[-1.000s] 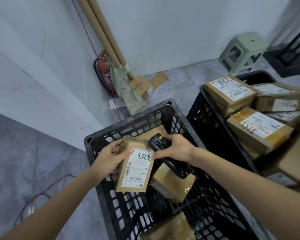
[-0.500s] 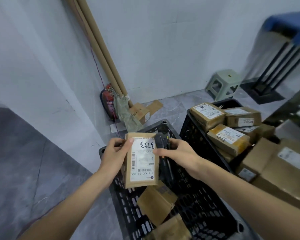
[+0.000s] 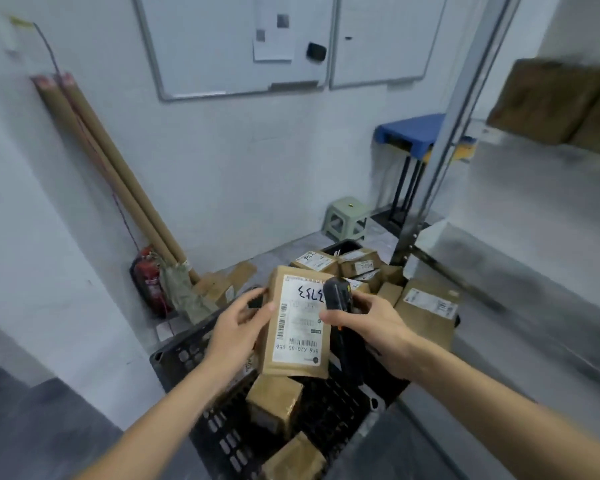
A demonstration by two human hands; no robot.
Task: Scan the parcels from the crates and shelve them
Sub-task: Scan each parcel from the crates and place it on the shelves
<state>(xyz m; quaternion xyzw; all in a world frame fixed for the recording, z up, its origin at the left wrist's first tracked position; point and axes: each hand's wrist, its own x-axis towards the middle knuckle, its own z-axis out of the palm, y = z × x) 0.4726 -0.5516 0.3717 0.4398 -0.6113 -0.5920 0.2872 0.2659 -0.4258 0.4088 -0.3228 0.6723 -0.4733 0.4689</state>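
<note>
While the parcel (image 3: 300, 327) is raised higher above the crate (image 3: 187, 351) | gripped by left hand (image 3: 236, 327) fingers | scanner (image 3: 338, 299) clasped in right hand (image 3: 371, 327)

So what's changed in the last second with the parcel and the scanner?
The left hand has lifted the parcel up out of the black crate, and the view has tilted up toward the shelves. The right hand still grips the scanner beside the label.
</note>
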